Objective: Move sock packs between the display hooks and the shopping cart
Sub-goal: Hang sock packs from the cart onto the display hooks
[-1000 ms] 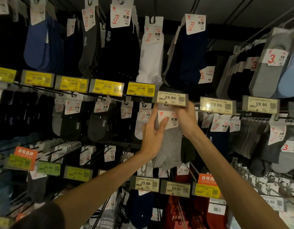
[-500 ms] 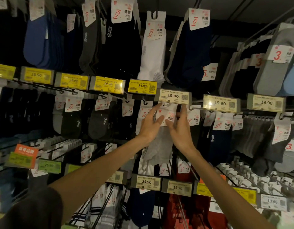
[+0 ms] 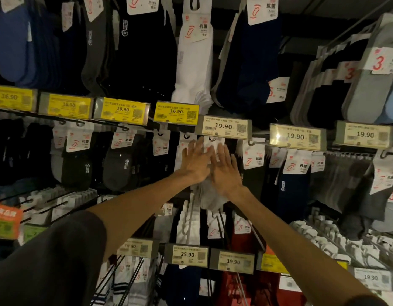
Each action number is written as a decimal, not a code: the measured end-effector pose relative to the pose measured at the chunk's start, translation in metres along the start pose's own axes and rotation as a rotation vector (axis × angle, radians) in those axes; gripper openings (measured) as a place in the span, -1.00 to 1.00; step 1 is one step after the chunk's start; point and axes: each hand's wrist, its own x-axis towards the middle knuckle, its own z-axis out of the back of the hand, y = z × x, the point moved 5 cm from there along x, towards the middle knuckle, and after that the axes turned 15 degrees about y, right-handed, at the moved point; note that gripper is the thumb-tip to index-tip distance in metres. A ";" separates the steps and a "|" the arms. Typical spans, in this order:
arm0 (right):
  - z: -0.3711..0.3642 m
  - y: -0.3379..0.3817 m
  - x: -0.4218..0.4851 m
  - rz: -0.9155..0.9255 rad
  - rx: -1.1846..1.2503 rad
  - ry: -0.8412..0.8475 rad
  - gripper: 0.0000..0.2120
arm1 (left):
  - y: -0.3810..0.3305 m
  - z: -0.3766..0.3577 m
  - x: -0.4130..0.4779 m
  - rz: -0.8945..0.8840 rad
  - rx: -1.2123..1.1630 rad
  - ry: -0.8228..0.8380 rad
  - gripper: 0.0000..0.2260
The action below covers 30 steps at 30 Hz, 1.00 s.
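A grey sock pack with a white header card hangs on a display hook just under the 19.90 price label. My left hand lies flat against the pack's upper left, fingers straight and spread. Beside it, my right hand presses on the pack's front with straight fingers as well. The two hands touch each other and hide most of the card. No shopping cart is in view.
Rows of hooks with dark, white and blue sock packs fill the wall. A white pack hangs above. Yellow 16.90 labels run to the left, and more 19.90 labels to the right. Bare hook rods jut out below my wrists.
My hands no longer grip the card by the hook's tip. The pack now hangs further back on the hook, and both hands have flattened against it.
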 end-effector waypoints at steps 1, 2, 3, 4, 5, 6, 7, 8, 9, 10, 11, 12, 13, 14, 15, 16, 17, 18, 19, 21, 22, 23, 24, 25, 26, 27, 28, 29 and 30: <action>-0.002 -0.003 0.008 0.000 -0.004 0.044 -0.25 | 0.004 -0.003 0.008 0.019 0.039 0.060 -0.39; -0.004 -0.006 0.015 0.003 -0.021 0.099 -0.26 | 0.008 -0.006 0.017 0.039 0.083 0.108 -0.37; -0.005 -0.009 0.023 0.010 -0.044 0.151 -0.28 | 0.012 -0.009 0.026 0.059 0.119 0.145 -0.36; -0.007 -0.012 0.030 0.017 -0.062 0.192 -0.28 | 0.014 -0.011 0.033 0.070 0.132 0.178 -0.36; -0.008 -0.014 0.036 0.020 -0.070 0.222 -0.26 | 0.015 -0.013 0.039 0.073 0.127 0.209 -0.37; -0.009 -0.016 0.042 0.019 -0.071 0.249 -0.25 | 0.013 -0.014 0.045 0.068 0.121 0.233 -0.38; -0.009 -0.018 0.048 0.013 -0.073 0.276 -0.26 | 0.012 -0.015 0.050 0.058 0.117 0.250 -0.39; -0.010 -0.020 0.053 0.004 -0.074 0.298 -0.27 | 0.010 -0.016 0.054 0.049 0.116 0.263 -0.39; -0.009 -0.021 0.057 -0.004 -0.072 0.309 -0.28 | 0.009 -0.017 0.058 0.041 0.120 0.268 -0.39; -0.009 -0.022 0.061 -0.008 -0.059 0.316 -0.29 | 0.009 -0.018 0.063 0.036 0.128 0.270 -0.39; -0.008 -0.023 0.063 -0.008 -0.040 0.325 -0.29 | 0.009 -0.019 0.067 0.033 0.138 0.275 -0.39; -0.009 -0.023 0.066 -0.005 -0.029 0.338 -0.30 | 0.011 -0.022 0.071 0.031 0.146 0.284 -0.38; -0.010 -0.024 0.067 -0.005 -0.030 0.349 -0.30 | 0.013 -0.026 0.075 0.029 0.152 0.301 -0.38; -0.012 -0.024 0.069 -0.006 -0.043 0.355 -0.30 | 0.015 -0.029 0.078 0.030 0.159 0.321 -0.36; -0.013 -0.024 0.070 -0.010 -0.059 0.358 -0.29 | 0.015 -0.031 0.080 0.034 0.170 0.336 -0.35; -0.014 -0.024 0.072 -0.014 -0.069 0.359 -0.29 | 0.015 -0.033 0.082 0.039 0.183 0.345 -0.34; -0.015 -0.024 0.072 -0.015 -0.074 0.360 -0.30 | 0.015 -0.034 0.082 0.041 0.193 0.354 -0.33; -0.015 -0.024 0.072 -0.012 -0.075 0.363 -0.31 | 0.015 -0.034 0.080 0.040 0.193 0.370 -0.34; -0.015 -0.023 0.070 -0.003 -0.073 0.372 -0.33 | 0.014 -0.034 0.077 0.038 0.182 0.388 -0.36; -0.014 -0.020 0.062 0.024 -0.053 0.375 -0.37 | 0.014 -0.035 0.067 0.034 0.136 0.419 -0.39; -0.015 -0.018 0.057 0.043 -0.037 0.369 -0.38 | 0.013 -0.035 0.059 0.030 0.109 0.426 -0.40; -0.016 -0.015 0.051 0.062 -0.012 0.356 -0.40 | 0.011 -0.036 0.049 0.013 0.079 0.420 -0.42; -0.016 -0.012 0.043 0.086 0.025 0.336 -0.43 | 0.009 -0.035 0.038 -0.020 0.041 0.394 -0.48; -0.014 -0.008 0.033 0.113 0.075 0.307 -0.48 | 0.006 -0.034 0.025 -0.066 -0.001 0.353 -0.57; -0.012 -0.005 0.022 0.144 0.136 0.270 -0.56 | 0.003 -0.035 0.011 -0.121 -0.046 0.309 -0.63; -0.008 -0.001 0.009 0.181 0.199 0.230 -0.63 | 0.001 -0.035 -0.006 -0.176 -0.102 0.265 -0.65; -0.004 0.003 -0.006 0.217 0.255 0.188 -0.69 | 0.001 -0.036 -0.024 -0.220 -0.164 0.224 -0.61; 0.000 0.008 -0.021 0.240 0.300 0.149 -0.72 | 0.002 -0.037 -0.042 -0.262 -0.205 0.178 -0.55; 0.005 0.013 -0.037 0.255 0.339 0.116 -0.75 | 0.004 -0.038 -0.059 -0.298 -0.228 0.130 -0.52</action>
